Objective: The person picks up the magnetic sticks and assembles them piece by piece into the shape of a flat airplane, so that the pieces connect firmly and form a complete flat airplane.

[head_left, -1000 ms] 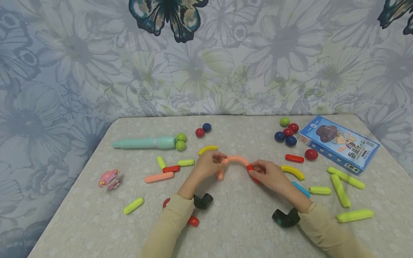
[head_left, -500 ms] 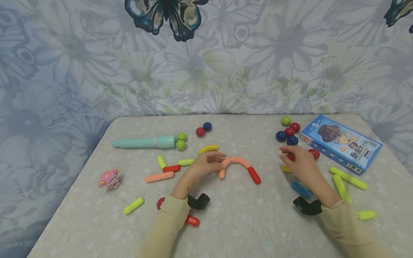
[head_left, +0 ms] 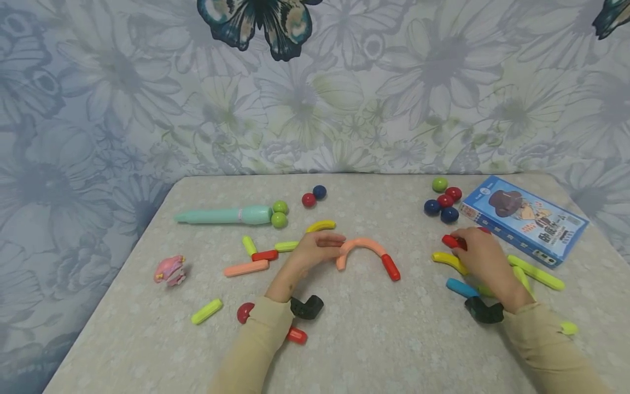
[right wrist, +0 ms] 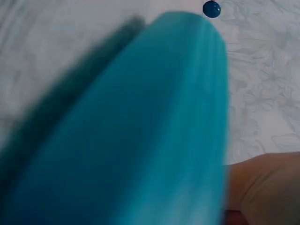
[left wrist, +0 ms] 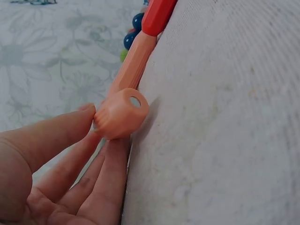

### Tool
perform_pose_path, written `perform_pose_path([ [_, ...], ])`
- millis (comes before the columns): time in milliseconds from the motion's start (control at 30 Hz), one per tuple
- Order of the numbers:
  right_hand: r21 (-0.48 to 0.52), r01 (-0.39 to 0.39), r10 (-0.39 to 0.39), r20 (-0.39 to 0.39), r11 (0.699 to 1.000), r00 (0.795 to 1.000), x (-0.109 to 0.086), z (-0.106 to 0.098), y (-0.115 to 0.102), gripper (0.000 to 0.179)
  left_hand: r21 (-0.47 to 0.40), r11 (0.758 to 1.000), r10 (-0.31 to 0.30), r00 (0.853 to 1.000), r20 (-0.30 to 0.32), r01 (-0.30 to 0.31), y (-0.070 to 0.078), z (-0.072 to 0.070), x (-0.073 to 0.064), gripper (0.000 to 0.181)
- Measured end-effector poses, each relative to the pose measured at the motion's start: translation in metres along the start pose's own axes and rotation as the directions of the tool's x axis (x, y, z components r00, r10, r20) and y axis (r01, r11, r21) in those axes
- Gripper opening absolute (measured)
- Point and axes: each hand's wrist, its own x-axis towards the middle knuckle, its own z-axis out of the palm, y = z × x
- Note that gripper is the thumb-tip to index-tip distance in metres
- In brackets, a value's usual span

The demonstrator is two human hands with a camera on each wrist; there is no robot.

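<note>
An orange curved magnetic rod (head_left: pixel 364 242) lies arched on the table, joined at its right end to a short red rod (head_left: pixel 391 267). My left hand (head_left: pixel 317 253) is at the arch's left end; in the left wrist view the thumb touches the orange end piece (left wrist: pixel 121 115), with fingers behind it. At the right, my right hand (head_left: pixel 484 262) pinches a separate red rod (head_left: pixel 451 241), its right part hidden by the hand. Just left of that hand lie a yellow curved rod (head_left: pixel 448 261) and a blue rod (head_left: pixel 461 287), which looms large in the right wrist view.
A blue box (head_left: pixel 526 216) stands back right beside several coloured balls (head_left: pixel 445 201). Yellow-green rods (head_left: pixel 536 272) lie around the right forearm. Leftward are a mint wand-shaped thing (head_left: pixel 223 215), short rods (head_left: pixel 246 268), and a pink figurine (head_left: pixel 170 270).
My right hand has let go of the red rod on the arch and moved right to the separate red rod. The left hand has stayed by the orange arch.
</note>
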Motion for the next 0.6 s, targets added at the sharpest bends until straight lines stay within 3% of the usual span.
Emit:
perform_pose_path([
  [200, 0.129, 0.046, -0.050, 0.028, 0.991, 0.998, -0.009, -0.010, -0.014, 0.044, -0.043, 0.999, 0.006, 1.000, -0.011, -0.006, 0.001, 0.003, 0.000, 0.034],
  [333, 0.302, 0.083, -0.101, 0.046, 0.950, 0.994, -0.018, -0.008, -0.043, 0.042, -0.079, 0.997, -0.003, 1.000, -0.016, 0.002, 0.001, 0.003, 0.000, 0.034],
  [467, 0.506, 0.017, -0.104, 0.144, 0.862, 0.984, -0.026, 0.015, -0.078, 0.040, -0.095, 0.995, -0.025, 0.999, -0.022, 0.022, 0.000, 0.004, 0.001, 0.034],
  [600, 0.671, -0.110, -0.132, 0.299, 0.734, 0.945, -0.032, 0.046, -0.103, 0.046, -0.089, 0.995, -0.048, 0.999, -0.024, 0.046, -0.001, 0.005, 0.001, 0.034],
])
